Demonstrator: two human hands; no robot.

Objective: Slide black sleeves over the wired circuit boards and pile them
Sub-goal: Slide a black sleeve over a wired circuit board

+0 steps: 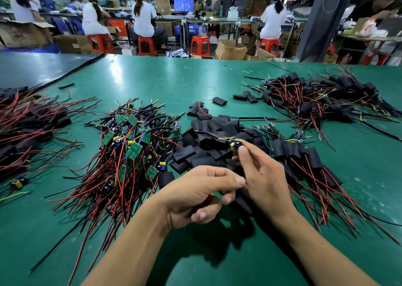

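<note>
The right hand [261,177] pinches a board [234,144] over the sleeves [208,129] to cover it; I cannot tell what the curled left hand [195,194] holds.

You've got a smooth green table mat [152,79], glossy enough to mirror the lights up at 12 o'clock. The flat black sleeves [208,146] look matt, kinda rubbery. The red and black wires [104,177] at 9 o'clock wear shiny plastic jackets.
</note>
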